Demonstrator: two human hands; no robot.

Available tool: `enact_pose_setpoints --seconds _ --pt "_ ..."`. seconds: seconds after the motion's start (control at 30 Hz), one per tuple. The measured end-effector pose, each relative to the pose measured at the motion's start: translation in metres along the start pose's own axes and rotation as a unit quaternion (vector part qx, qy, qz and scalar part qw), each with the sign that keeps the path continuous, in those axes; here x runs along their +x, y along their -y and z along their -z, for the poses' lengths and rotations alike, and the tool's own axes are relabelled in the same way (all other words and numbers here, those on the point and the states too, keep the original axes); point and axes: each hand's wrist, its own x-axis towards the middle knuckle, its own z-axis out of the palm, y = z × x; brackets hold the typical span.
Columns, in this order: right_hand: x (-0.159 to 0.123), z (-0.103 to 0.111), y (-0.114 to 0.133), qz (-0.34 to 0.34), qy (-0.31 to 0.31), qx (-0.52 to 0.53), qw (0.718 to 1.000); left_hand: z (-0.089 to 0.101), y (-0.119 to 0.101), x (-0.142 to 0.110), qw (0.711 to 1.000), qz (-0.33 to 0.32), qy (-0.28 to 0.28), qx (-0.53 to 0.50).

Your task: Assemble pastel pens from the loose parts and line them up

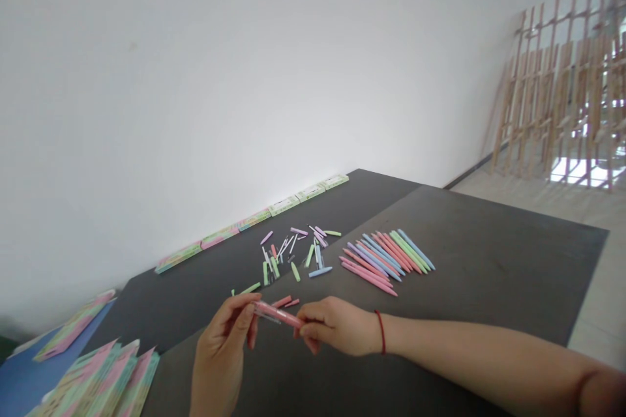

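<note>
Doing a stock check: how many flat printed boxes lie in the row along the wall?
6 boxes, end to end in one line along the far edge of the dark table, beside the wall; none looks hidden.

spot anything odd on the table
The pen parts lie in a loose jumble on the table, pointing every which way, while the pens beside them sit in a neat fanned row. One blue piece also lies slightly apart.
</note>
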Motion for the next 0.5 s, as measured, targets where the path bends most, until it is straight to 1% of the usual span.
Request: enact_pose_setpoints --seconds 0.07,0.23,0.3,0.33,0.37,0.43,0.5 --pt "0.000 -0.001 0.000 -0.003 -0.002 -0.026 1.000 0.000 0.000 0.000 1.000 0.000 0.000 0.000" --pt "-0.001 -0.002 0.002 -0.018 -0.037 -0.155 0.987 -0.007 0.002 0.000 0.999 0.016 -0.023 -0.021" --pt "0.000 0.000 0.002 -0.046 -0.042 -0.206 0.977 -0.008 0.008 0.002 0.999 0.023 -0.035 0.007" --pt "0.001 0.003 0.002 -0.070 -0.044 -0.236 0.968 -0.008 0.013 0.005 0.998 0.020 -0.042 0.045" --pt "0.001 0.006 0.001 -0.099 -0.046 -0.274 0.956 -0.006 0.018 0.007 0.995 0.012 -0.047 0.090" --pt "0.001 0.014 -0.002 -0.161 -0.044 -0.367 0.915 -0.002 0.030 0.012 0.976 -0.022 -0.052 0.211" --pt "-0.001 0.022 -0.007 -0.207 -0.037 -0.443 0.871 0.003 0.041 0.016 0.964 -0.042 -0.039 0.260"
